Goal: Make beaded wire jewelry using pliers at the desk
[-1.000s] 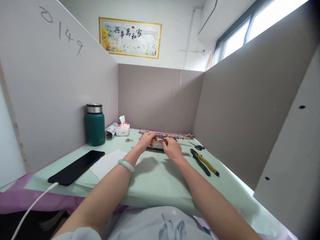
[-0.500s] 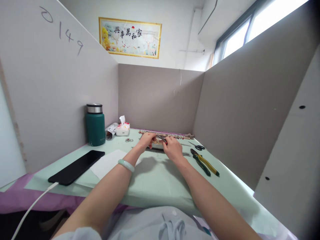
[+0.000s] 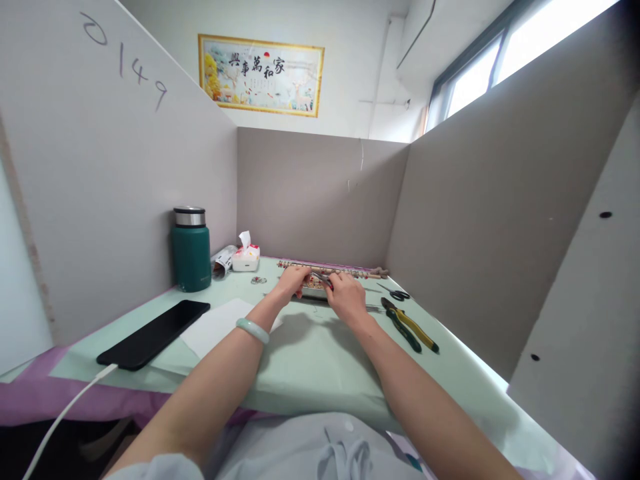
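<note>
My left hand is over a shallow metal tray, its fingers pinched together. Whatever it pinches is too small to make out. My right hand is closed around small pliers whose slim metal jaws point left, towards the left fingertips. A bit of red shows on the pliers near the right fingers. Small reddish and golden beads lie in the tray, partly hidden by both hands. Behind the tray runs a row of beaded pieces along a rod.
Large pliers with green and yellow handles and black scissors lie on the right. To the left are a phone on a cable, white paper, small rings, a green bottle and a tissue pack. Partitions enclose the table.
The small pliers have tilted slightly and their jaws sit a little lower, still by the left fingertips. Both hands have otherwise hardly moved.
</note>
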A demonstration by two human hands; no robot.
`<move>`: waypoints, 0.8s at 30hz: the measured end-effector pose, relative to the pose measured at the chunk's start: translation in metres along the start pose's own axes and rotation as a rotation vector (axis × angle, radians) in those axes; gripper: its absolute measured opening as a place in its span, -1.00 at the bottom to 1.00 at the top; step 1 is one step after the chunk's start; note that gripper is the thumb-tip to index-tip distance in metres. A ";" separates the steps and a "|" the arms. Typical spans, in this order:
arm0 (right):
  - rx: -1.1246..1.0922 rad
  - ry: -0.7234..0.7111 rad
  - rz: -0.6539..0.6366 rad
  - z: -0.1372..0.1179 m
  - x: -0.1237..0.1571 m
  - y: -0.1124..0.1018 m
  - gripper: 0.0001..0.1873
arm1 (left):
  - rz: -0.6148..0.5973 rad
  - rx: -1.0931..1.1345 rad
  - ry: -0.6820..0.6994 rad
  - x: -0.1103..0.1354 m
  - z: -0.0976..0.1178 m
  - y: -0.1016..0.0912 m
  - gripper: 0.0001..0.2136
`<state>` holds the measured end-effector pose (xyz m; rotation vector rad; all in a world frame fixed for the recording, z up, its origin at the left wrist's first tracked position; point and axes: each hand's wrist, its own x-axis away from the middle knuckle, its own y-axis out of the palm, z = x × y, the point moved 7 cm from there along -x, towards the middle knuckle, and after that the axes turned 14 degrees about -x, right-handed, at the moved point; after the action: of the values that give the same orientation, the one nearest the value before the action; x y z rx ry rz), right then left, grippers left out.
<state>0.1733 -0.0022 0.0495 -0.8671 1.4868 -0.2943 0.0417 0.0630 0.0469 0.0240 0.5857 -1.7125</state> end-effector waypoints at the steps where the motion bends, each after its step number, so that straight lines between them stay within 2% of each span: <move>1: 0.007 0.001 -0.002 0.000 0.000 0.000 -0.72 | 0.000 -0.008 -0.017 0.000 -0.001 0.000 -0.74; 10: 0.053 0.018 0.014 0.002 0.000 -0.001 -0.72 | -0.002 -0.064 -0.104 0.000 -0.007 0.000 -0.78; 24: 0.058 0.020 -0.053 0.002 0.001 0.005 -0.71 | -0.010 -0.126 -0.103 0.002 -0.004 0.000 -0.75</move>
<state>0.1740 0.0016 0.0455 -0.8608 1.4684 -0.3848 0.0396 0.0625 0.0430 -0.1558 0.6163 -1.6725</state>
